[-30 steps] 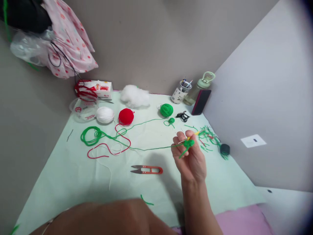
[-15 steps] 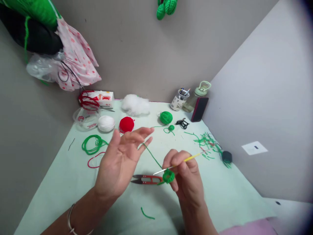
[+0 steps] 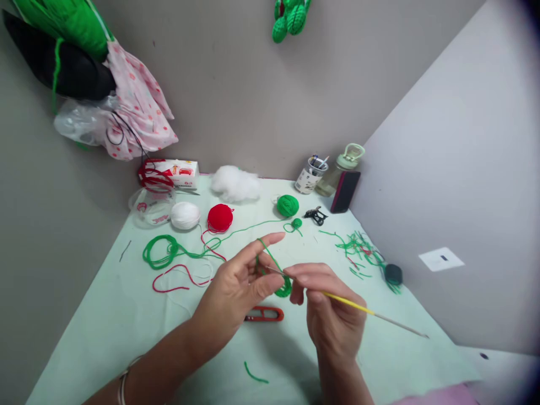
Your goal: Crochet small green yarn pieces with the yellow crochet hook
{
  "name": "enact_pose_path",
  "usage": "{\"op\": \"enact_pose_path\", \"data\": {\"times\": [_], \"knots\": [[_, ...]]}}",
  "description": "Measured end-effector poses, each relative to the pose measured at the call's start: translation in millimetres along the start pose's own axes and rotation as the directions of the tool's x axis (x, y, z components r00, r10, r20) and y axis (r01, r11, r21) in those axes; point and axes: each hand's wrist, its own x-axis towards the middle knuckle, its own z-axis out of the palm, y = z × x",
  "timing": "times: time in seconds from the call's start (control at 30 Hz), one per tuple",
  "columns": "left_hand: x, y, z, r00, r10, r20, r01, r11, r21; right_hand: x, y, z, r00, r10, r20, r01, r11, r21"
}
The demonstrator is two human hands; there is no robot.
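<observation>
My left hand (image 3: 240,284) pinches a small green crochet piece (image 3: 283,289), with the green working yarn (image 3: 270,256) looped over its raised index finger. My right hand (image 3: 331,315) is closed on a crochet hook (image 3: 371,313) with a yellow grip; its tip points left into the green piece. Both hands hover above the pale green cloth (image 3: 105,326). The yarn trails back to a green coil (image 3: 162,251) and towards a green ball (image 3: 287,205).
Red snips (image 3: 265,314) lie under my hands. White (image 3: 184,215) and red (image 3: 220,217) yarn balls, stuffing (image 3: 234,183), a box (image 3: 172,171), a pen cup (image 3: 307,173), bottle (image 3: 340,169) and phone (image 3: 345,191) line the back. Green scraps (image 3: 358,250) lie right.
My left hand came into view, rose open, then closed on the green piece with yarn over the index finger. My right hand turned the hook so its tip points left.
</observation>
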Motion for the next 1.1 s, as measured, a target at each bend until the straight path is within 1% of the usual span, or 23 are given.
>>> {"op": "enact_pose_path", "data": {"times": [0.07,0.17,0.23,0.33,0.4,0.47,0.57,0.7,0.8,0.9,1.0,1.1], "knots": [[1,1,1,0.999,-0.05,-0.009,0.049,0.994,-0.096,-1,0,0,1.0,0.01,-0.017,-0.011,1.0,-0.024],[3,1,1,0.996,-0.084,-0.016,0.081,0.986,-0.146,-1,1,2,0.999,0.001,-0.034,-0.002,0.999,-0.047],[4,0,0,0.995,-0.099,-0.027,0.095,0.986,-0.137,1,2,3,0.998,0.024,-0.052,-0.025,0.999,-0.024],[4,0,1,0.993,-0.111,-0.037,0.107,0.988,-0.11,4,3,6,0.99,0.111,-0.086,-0.102,0.989,0.106],[4,0,2,0.993,-0.114,-0.042,0.108,0.986,-0.129,7,4,7,0.98,0.173,-0.102,-0.153,0.972,0.178],[4,0,2,0.994,-0.107,-0.035,0.1,0.981,-0.168,9,3,8,0.969,0.222,-0.109,-0.197,0.96,0.199],[6,0,2,0.995,-0.097,-0.019,0.092,0.978,-0.186,10,2,8,0.964,0.238,-0.115,-0.211,0.955,0.208],[5,2,-1,0.994,-0.101,-0.036,0.096,0.987,-0.13,9,1,6,0.964,0.25,-0.095,-0.224,0.949,0.223],[4,2,-2,0.995,-0.089,-0.05,0.084,0.992,-0.094,7,-1,4,0.974,0.213,-0.083,-0.193,0.962,0.195],[2,2,-1,0.995,-0.059,-0.086,0.055,0.998,-0.043,4,-3,4,0.986,0.128,-0.104,-0.119,0.989,0.088],[2,1,1,0.992,-0.03,-0.123,0.031,0.999,0.006,1,-3,5,0.996,-0.012,-0.089,0.007,0.998,-0.055],[3,1,4,0.988,-0.003,-0.153,0.007,1.0,0.025,-3,2,6,0.987,-0.156,-0.041,0.145,0.97,-0.193]]}}
